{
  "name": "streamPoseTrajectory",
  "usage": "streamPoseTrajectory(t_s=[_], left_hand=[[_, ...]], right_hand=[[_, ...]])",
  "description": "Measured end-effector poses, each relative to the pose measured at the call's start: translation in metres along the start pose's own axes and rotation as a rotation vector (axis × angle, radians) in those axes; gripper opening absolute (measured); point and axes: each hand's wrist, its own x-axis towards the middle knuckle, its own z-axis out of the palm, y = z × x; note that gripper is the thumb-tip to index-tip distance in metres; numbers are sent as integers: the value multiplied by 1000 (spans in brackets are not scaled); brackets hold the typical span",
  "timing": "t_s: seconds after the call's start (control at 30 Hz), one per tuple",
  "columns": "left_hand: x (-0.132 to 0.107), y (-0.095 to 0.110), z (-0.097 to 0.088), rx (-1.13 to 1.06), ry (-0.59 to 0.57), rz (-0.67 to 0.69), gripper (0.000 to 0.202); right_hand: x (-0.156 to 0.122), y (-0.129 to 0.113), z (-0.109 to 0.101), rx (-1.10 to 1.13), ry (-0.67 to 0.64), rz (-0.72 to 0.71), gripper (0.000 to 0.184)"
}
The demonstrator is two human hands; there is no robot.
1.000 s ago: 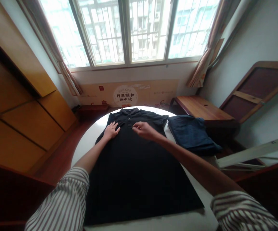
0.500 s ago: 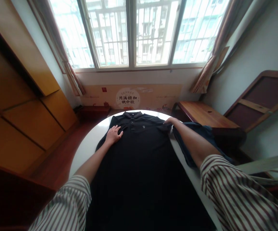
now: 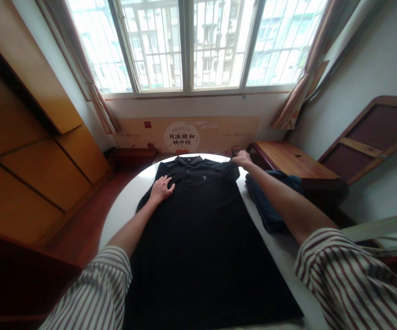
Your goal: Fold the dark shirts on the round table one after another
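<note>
A black polo shirt (image 3: 198, 238) lies spread front up on a white round table (image 3: 117, 215), its collar at the far edge and its hem toward me. My left hand (image 3: 163, 189) rests flat on the chest near the sleeve on the left, fingers apart. At the far right, my right hand (image 3: 242, 158) is closed on the edge of the other sleeve, lifting it a little off the table. A small light logo marks the chest. Folded dark blue clothing (image 3: 270, 206) lies on the table under my right forearm.
Beyond the table on the right stands a wooden desk (image 3: 294, 160). Wooden cabinets (image 3: 47, 178) line the left side. A barred window (image 3: 184, 46) with tied curtains is ahead, above a printed banner (image 3: 212, 135). A framed panel (image 3: 373, 137) leans at the right wall.
My right hand has moved away from me and slightly up, drawing the sleeve outward. My left hand stays on the shirt's chest.
</note>
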Motion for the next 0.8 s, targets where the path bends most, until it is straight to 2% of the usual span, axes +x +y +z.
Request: streamPoseTrajectory(t_s=[0.07, 0.13, 0.23, 0.43, 0.63, 0.7, 0.8], left_hand=[[0, 0, 1, 7, 4, 3, 56], [1, -1, 1, 11, 3, 4, 56], [1, 0, 1, 7, -11, -5, 57], [0, 2, 1, 3, -10, -21, 57], [-1, 3, 1, -5, 13, -25, 55], [-1, 4, 0, -9, 13, -26, 54], [-1, 4, 0, -14, 9, -29, 54]], right_hand=[[-4, -11, 1, 35, -42, -71, 30], [-8, -20, 6, 111, -154, -154, 23], [-9, -24, 17, 211, -241, -161, 22], [20, -12, 49, 185, -130, 48, 20], [48, -12, 84, 200, -95, 192, 40], [54, -14, 93, 192, -95, 207, 37], [62, -13, 101, 158, -42, 191, 22]])
